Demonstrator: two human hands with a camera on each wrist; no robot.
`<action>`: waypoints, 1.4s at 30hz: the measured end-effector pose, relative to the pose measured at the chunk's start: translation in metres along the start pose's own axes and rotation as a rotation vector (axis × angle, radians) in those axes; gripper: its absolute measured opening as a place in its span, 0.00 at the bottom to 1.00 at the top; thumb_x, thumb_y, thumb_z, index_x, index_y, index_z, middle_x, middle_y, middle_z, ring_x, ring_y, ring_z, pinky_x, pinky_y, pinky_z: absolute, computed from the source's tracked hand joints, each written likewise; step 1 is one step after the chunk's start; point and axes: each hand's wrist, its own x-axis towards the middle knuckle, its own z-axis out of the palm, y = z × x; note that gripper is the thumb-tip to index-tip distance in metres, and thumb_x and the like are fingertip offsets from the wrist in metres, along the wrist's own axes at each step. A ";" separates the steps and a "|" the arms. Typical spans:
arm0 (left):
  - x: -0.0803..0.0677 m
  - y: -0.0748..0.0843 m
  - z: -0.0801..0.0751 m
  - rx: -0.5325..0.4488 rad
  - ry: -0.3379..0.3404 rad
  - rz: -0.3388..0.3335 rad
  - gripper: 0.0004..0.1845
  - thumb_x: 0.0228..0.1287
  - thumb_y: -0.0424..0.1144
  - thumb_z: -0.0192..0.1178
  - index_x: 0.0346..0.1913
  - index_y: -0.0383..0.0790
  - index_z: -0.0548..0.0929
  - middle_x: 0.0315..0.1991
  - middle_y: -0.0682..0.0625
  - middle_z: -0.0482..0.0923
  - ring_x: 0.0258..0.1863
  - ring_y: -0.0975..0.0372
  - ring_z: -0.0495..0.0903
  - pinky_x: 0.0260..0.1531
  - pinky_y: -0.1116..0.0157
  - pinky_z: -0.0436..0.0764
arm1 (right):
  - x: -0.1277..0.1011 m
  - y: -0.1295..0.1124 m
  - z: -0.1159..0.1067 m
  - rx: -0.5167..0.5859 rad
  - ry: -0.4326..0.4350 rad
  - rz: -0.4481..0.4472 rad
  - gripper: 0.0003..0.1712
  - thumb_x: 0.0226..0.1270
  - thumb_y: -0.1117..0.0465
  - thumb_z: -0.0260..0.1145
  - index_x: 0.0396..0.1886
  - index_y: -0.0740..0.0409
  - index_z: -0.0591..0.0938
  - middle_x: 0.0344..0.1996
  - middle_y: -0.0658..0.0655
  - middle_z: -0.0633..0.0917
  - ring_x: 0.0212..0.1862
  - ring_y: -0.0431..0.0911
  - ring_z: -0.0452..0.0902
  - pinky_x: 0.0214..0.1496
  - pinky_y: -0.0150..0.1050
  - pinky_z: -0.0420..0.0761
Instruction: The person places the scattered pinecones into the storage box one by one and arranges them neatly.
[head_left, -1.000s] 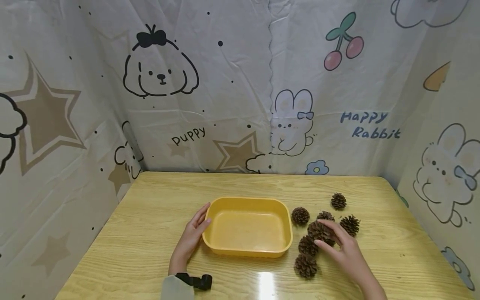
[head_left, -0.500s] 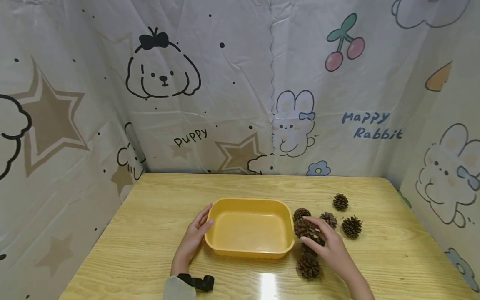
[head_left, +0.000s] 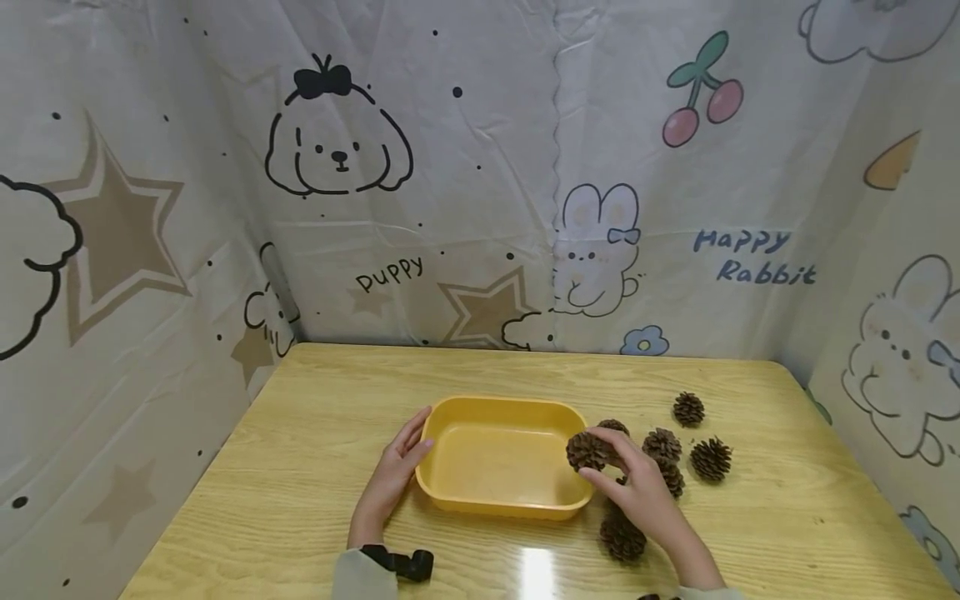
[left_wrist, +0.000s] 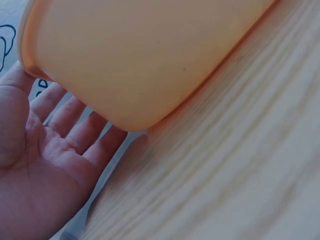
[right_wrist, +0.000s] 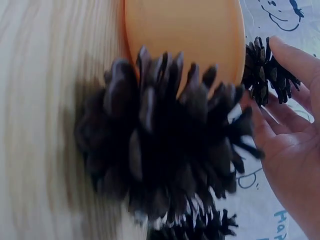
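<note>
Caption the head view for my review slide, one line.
Left hand rests against a yellow tray; right hand holds a pinecone at its right side; more pinecones lie on the table.

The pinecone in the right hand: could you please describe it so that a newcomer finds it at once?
On the pale wooden table, look for the yellow tray. In the head view, the right hand is at this tray's right side, pinching a brown pinecone. Only this one is held in a grip; the other pinecones lie on the table.
</note>
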 end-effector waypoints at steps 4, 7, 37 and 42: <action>-0.002 0.001 0.001 0.000 0.002 0.004 0.30 0.75 0.41 0.53 0.76 0.51 0.59 0.77 0.48 0.57 0.76 0.53 0.58 0.65 0.70 0.75 | 0.004 -0.002 0.006 0.037 -0.027 -0.025 0.29 0.65 0.55 0.68 0.65 0.56 0.73 0.59 0.58 0.79 0.58 0.54 0.78 0.57 0.45 0.84; -0.003 0.001 0.001 -0.019 -0.001 0.001 0.30 0.74 0.41 0.53 0.76 0.51 0.59 0.77 0.47 0.57 0.76 0.53 0.59 0.63 0.72 0.76 | 0.007 -0.005 0.010 0.058 -0.048 -0.012 0.29 0.65 0.54 0.68 0.65 0.53 0.74 0.60 0.57 0.78 0.59 0.54 0.78 0.58 0.45 0.83; -0.002 0.002 -0.002 -0.017 -0.002 0.001 0.30 0.73 0.44 0.55 0.75 0.54 0.60 0.77 0.50 0.57 0.76 0.55 0.58 0.67 0.64 0.74 | 0.036 -0.023 0.044 0.042 -0.108 -0.071 0.31 0.63 0.56 0.70 0.65 0.58 0.74 0.61 0.60 0.79 0.64 0.58 0.74 0.62 0.54 0.79; -0.003 0.001 -0.001 -0.023 -0.009 0.005 0.31 0.73 0.44 0.55 0.75 0.53 0.60 0.77 0.49 0.56 0.76 0.55 0.58 0.65 0.67 0.75 | 0.040 -0.024 0.051 0.020 -0.115 -0.070 0.31 0.62 0.56 0.70 0.65 0.57 0.74 0.60 0.59 0.79 0.64 0.58 0.74 0.62 0.53 0.79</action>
